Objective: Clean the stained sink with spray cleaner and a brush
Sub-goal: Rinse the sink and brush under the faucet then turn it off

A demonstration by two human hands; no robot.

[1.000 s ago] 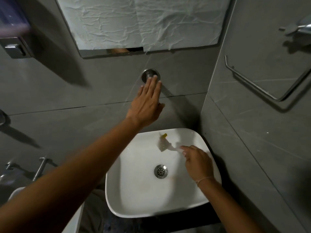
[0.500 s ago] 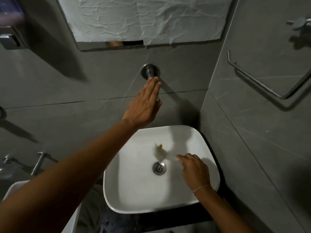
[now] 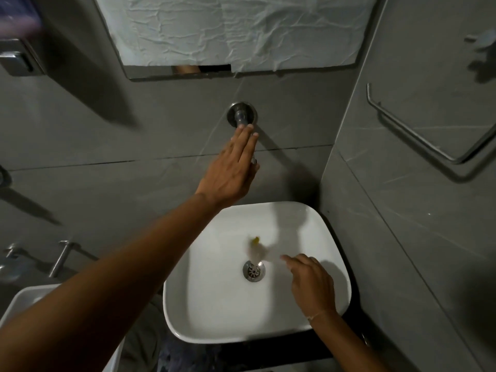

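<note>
The brush (image 3: 257,251) in the sink was smeared by motion blur, only a yellow tip being made out. The tap spout (image 3: 241,118) was largely covered by the left hand (image 3: 230,170). A wall dispenser (image 3: 16,47) at far left and a second basin (image 3: 24,299) at near left were cut off by the frame's edge.

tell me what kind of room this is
Most likely a washroom, perhaps a shared one: a white basin under a wall-mounted tap, a paper-covered mirror above it, and the edge of a second basin at lower left.
</note>
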